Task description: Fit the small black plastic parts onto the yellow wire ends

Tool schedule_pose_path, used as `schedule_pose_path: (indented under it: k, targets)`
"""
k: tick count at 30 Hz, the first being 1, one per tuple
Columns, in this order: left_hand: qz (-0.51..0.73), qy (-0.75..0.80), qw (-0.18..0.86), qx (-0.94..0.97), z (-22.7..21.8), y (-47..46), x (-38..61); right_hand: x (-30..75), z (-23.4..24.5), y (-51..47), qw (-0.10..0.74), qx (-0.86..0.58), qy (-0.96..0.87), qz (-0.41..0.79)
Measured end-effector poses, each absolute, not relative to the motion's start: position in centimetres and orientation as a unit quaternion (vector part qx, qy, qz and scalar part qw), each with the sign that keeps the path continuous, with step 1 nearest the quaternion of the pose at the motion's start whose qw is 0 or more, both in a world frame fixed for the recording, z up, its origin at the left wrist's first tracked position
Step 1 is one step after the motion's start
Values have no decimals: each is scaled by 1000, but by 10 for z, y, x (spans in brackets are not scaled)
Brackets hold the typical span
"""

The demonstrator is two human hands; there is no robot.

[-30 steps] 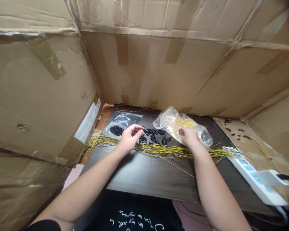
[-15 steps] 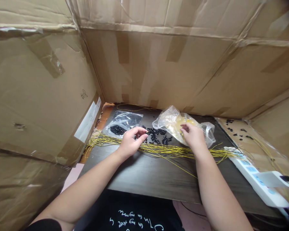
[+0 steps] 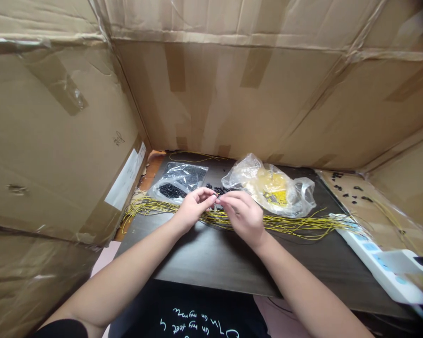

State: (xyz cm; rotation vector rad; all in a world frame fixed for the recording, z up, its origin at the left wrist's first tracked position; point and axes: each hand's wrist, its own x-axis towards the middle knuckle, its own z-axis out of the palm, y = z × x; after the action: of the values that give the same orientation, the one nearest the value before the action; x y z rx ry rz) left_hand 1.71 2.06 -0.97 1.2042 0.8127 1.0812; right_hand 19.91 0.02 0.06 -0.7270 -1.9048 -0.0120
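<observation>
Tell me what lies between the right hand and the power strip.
Yellow wires run from the right hand to the power strip, in the head view.

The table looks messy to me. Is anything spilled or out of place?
Yes. Small black pieces lie scattered on the flat cardboard at the right, far from the clear bag of black pieces. They look odd because they are loose, like a little spill.

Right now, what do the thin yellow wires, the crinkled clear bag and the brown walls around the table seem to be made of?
The thin yellow wires look plastic-coated, with a smooth slight sheen; their core doesn't show. The crinkled clear bag looks like thin polythene: see-through, glossy, wrinkled. The brown walls look like matte corrugated cardboard, creased and taped.
</observation>
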Motion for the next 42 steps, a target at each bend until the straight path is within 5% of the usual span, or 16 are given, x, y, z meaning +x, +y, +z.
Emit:
schedule_pose_path:
  k: [12, 24, 33, 37, 42]
  targets:
    - [471, 342, 640, 501, -14, 22, 19, 197, -11, 1, 494, -311, -810, -57]
    - [524, 346, 418, 656, -10, 17, 14, 197, -7, 1, 472, -306, -825, -60]
    - [544, 329, 185, 749, -5, 10, 9, 199, -6, 1, 591, -389, -683, 184]
    - [549, 289, 147, 770, -3, 10, 7, 201, -5, 3, 578, -396, -611, 369]
    - [541, 251, 149, 789, -2, 10, 6, 200, -2, 2, 549, -360, -606, 450]
